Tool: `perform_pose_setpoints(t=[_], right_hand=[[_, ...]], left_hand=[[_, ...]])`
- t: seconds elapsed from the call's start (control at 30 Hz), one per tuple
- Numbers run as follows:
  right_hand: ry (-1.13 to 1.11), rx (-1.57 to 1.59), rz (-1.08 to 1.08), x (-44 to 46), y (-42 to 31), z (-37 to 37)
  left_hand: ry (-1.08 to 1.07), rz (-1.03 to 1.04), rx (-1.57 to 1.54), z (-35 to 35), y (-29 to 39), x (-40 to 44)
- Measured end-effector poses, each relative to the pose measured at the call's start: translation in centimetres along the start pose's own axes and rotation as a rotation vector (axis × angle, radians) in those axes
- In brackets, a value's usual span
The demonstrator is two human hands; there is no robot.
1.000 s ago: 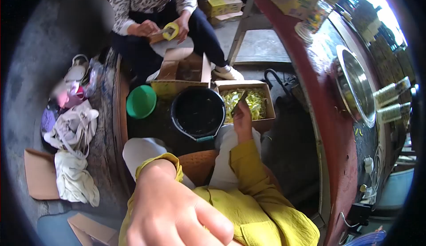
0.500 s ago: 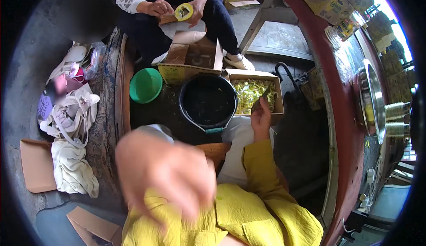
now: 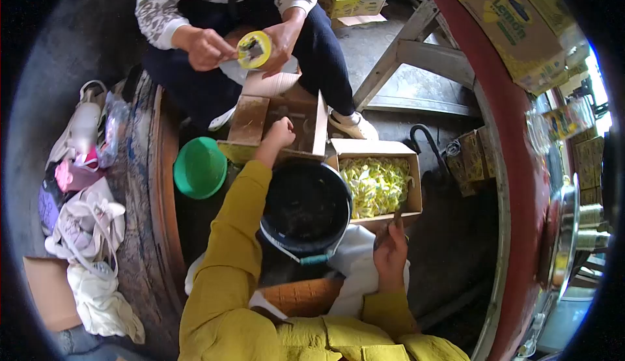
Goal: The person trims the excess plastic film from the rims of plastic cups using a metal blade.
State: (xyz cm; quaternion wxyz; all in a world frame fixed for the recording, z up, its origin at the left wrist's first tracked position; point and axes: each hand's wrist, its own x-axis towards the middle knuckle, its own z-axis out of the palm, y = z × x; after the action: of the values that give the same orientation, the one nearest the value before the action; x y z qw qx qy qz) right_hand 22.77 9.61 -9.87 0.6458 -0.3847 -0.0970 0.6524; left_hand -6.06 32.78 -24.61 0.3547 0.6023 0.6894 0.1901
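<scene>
A dark grey floor [image 3: 449, 257] spreads through the room, paler at the far side beyond a weathered wooden frame [image 3: 403, 68]. Along the right runs a long counter with a red edge [image 3: 517, 231], bearing a printed lemon carton [image 3: 511, 26] at its far end, a clear jar [image 3: 560, 123] nearer, and a shiny metal basin [image 3: 565, 237] nearer again. A worn, dark-patterned ledge [image 3: 137, 211] borders the work area on the left; past it lie a pale bag [image 3: 84, 224] and, nearer, a crumpled white cloth [image 3: 101, 299].

At the far side sits a co-worker [image 3: 163, 3] in a spotted top, both hands on a round, yellow-rimmed piece [image 3: 254, 50]. Between the two people stands an open carton [image 3: 321, 126], flaps up. Just to the near side of it is a black bucket [image 3: 306, 208] with a teal handle grip [image 3: 314, 259]; a green basin [image 3: 198, 166] sits left of the bucket. Touching or just beside the bucket on the right, a smaller cardboard box [image 3: 416, 188] holds yellow-green shreds [image 3: 374, 182].

The left hand [image 3: 280, 134] is over the open carton, fingers curled; whether they grip anything I cannot tell. The right hand [image 3: 390, 253], near the shreds box, is closed around a thin dark tool [image 3: 398, 215], pointing away from the wearer.
</scene>
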Motion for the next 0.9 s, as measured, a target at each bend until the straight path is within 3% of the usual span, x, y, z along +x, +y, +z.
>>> perform_pose_setpoints(t=[0.1, 0.17, 0.23, 0.3, 0.43, 0.57, 0.67, 0.77, 0.83, 0.9], right_hand=[[0.142, 0.004, -0.011, 0.7, -0.7, -0.2], [0.176, 0.058, -0.002, 1.3, -0.9, -1.5], [0.212, 0.097, 0.005, 1.6, -1.3, -2.0], [0.232, 0.124, 0.011, 1.9, -1.7, -1.9], [0.344, 0.073, 0.013, 2.3, -2.0, -1.3], [0.316, 0.087, 0.01, 2.3, -2.0, -0.6], [0.3, 0.079, -0.031, 2.1, -1.5, -1.4], [0.244, 0.063, -0.019, 2.1, -0.9, -1.2], [0.225, 0.071, 0.023, 2.4, -0.1, -1.7], [0.193, 0.124, 0.014, 2.1, -0.3, -0.7]], left_hand=[[0.094, -0.042, 0.279, 3.6, 0.4, 2.8], [0.038, 0.005, 0.384, 6.1, -0.5, 4.7], [-0.402, -0.093, 0.611, 8.5, -1.8, 8.0], [-0.528, -0.085, 0.679, 10.7, -2.8, 10.3], [-0.439, -0.106, 0.651, 13.4, -4.5, 12.7], [-0.323, -0.153, 0.561, 14.8, -6.8, 13.7], [-0.097, -0.245, 0.41, 14.8, -11.0, 14.7], [0.266, -0.387, 0.165, 13.8, -17.9, 17.2], [0.275, -0.396, 0.322, 7.6, -11.7, 12.7], [0.236, -0.589, -0.402, 3.0, -5.2, 7.4]])
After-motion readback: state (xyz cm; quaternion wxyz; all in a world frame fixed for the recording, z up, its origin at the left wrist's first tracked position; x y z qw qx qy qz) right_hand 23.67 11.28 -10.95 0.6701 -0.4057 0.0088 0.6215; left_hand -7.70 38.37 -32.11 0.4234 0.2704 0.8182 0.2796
